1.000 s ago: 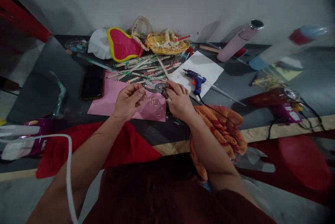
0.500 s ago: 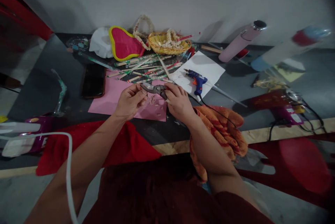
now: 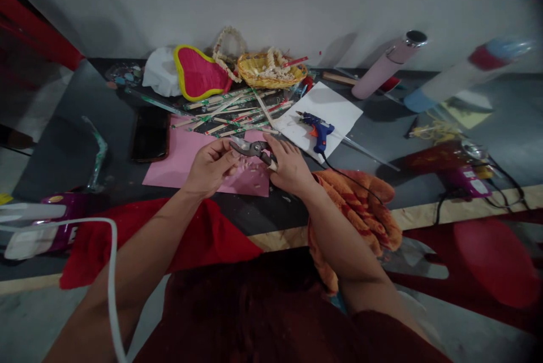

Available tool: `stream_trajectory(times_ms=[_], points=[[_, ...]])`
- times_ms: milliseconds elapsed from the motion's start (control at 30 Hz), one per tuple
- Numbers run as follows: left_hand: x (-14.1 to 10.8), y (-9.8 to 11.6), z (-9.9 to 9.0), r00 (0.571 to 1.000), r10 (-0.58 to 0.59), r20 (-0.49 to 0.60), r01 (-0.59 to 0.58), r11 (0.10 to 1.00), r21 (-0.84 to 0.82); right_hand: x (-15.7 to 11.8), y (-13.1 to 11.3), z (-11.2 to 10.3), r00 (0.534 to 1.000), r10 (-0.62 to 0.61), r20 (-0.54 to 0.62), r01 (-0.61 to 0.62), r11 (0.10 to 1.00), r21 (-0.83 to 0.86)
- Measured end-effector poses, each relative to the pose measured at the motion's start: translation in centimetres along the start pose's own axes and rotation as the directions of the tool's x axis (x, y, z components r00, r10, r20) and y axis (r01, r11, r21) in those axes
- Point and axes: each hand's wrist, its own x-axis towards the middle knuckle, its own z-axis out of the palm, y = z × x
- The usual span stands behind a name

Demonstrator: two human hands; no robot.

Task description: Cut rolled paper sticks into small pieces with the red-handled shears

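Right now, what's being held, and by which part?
The right hand holds grey metal pruning shears by the handles; whether the left hand, near the blades, holds anything cannot be told.

The pruning shears point(image 3: 256, 148) have a smooth metal blade with a grey sheen. The pink sheet point(image 3: 173, 162) and the white sheet point(image 3: 344, 104) are matt paper. The glue gun point(image 3: 322, 132) has a smooth plastic body. The sticks point(image 3: 224, 107) are pale wood. The basket point(image 3: 250, 76) is rough, woven wicker. The orange towel point(image 3: 356, 202) is plush cloth; the red cloth point(image 3: 220, 241) is matt. The pink bottle point(image 3: 377, 73) has a polished metallic rim.
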Motion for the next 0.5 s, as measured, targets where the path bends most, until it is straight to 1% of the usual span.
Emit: stream_trajectory(times_ms=[100, 300, 500], points=[[-0.15, -0.03, 0.16, 1.000, 0.003, 0.013, -0.003, 1.000, -0.012, 0.02, -0.26, -0.20, 1.000, 0.019, 0.016, -0.018, 1.000, -0.023], [-0.13, -0.02, 0.15, 0.999, 0.039, -0.008, -0.039, 0.998, 0.045, -0.02, -0.75, -0.03, 0.999, 0.038, -0.029, -0.037, 0.999, 0.008], [-0.03, -0.58, -0.25, 0.994, 0.109, -0.017, -0.107, 0.988, 0.116, -0.09, -0.76, 0.35, 0.995, 0.078, -0.058, -0.082, 0.994, -0.068]])
